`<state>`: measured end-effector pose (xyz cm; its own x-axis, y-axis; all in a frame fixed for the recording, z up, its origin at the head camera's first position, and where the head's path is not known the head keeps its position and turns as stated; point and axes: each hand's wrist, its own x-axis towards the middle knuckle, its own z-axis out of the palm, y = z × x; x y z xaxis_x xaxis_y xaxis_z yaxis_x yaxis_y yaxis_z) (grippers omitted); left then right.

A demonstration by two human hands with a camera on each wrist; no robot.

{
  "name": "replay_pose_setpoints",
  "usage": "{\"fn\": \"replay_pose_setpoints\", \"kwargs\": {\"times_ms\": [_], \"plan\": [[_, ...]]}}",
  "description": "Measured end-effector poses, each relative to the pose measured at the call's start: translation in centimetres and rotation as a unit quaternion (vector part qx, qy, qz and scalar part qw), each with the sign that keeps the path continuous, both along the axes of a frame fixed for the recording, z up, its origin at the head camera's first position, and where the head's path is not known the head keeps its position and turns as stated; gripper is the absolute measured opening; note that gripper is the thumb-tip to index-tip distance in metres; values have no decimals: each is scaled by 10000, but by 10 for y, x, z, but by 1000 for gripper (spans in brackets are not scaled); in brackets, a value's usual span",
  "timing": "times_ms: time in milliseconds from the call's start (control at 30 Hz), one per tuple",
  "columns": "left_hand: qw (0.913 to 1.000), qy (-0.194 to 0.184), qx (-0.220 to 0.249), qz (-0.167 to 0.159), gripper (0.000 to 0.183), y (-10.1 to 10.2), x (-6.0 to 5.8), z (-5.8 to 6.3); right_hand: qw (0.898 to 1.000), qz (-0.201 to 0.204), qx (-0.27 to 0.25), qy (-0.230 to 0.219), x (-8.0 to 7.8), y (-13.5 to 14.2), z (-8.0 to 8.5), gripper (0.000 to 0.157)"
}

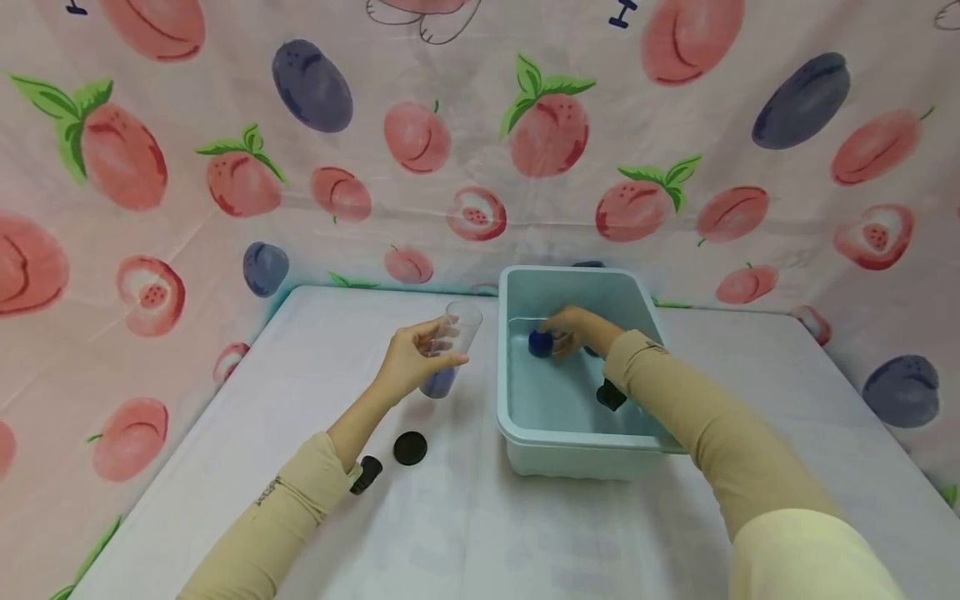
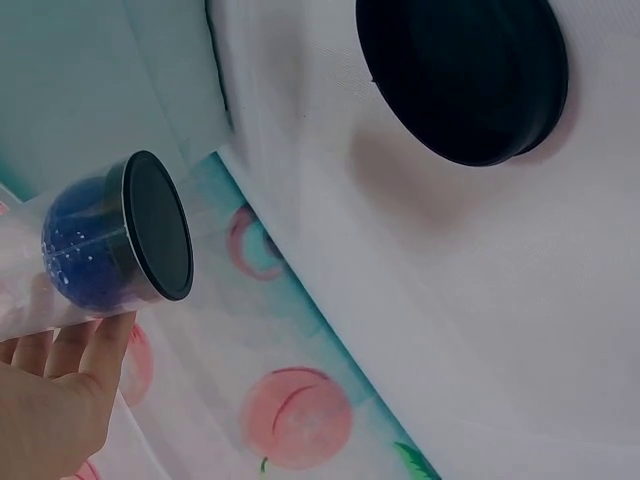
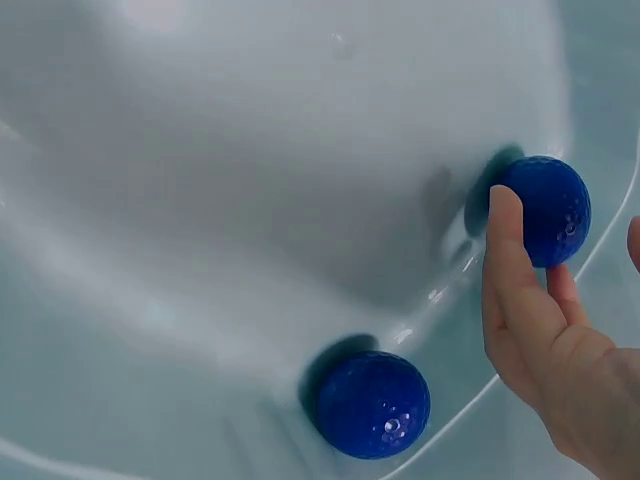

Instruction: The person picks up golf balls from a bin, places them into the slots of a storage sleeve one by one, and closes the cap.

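Observation:
My left hand grips a clear plastic tube, held tilted above the table. Inside its lower end lies a blue dimpled ball, against a black end cap. Down in the pale blue basin, my right hand reaches a second blue ball by the wall. In the right wrist view the fingers lie against this ball, while the thumb, partly cut off at the right edge, is apart from it. Another blue ball sits in the basin nearby.
A loose round black lid lies on the white-covered table, left of the basin. Behind the table hangs a fruit-printed cloth. Small black wrist cameras show at the left cuff and below the right cuff.

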<state>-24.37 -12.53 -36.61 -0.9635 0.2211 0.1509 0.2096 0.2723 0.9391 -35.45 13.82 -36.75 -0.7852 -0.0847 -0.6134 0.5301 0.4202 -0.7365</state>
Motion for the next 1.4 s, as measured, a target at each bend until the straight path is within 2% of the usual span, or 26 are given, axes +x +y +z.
{"fn": "replay_pose_setpoints", "kwargs": {"times_ms": [233, 433, 600, 967, 1167, 1400], "plan": [[9999, -118, 0, 41, 63, -1, 1, 0, 9985, 228, 489, 92, 4, -4, 0, 61], [9998, -109, -23, 133, 63, -3, 2, -2, 9963, 534, 676, 40, 8, -15, -4, 58], [9999, -124, 15, 68, 63, -1, 3, -3, 9932, 772, 871, 92, 11, -22, -6, 52], [9999, -83, -72, 70, 63, -2, 2, -6, 9907, 1166, 644, 287, 12, -13, 9, 60], [9999, -14, -80, 81, 59, 0, 0, -4, 9938, 1047, 117, 354, 15, -10, 23, 62], [9999, -21, -124, -12, 58, 6, -5, -4, 9941, 908, -399, 449, 18, -5, 32, 61]]}}
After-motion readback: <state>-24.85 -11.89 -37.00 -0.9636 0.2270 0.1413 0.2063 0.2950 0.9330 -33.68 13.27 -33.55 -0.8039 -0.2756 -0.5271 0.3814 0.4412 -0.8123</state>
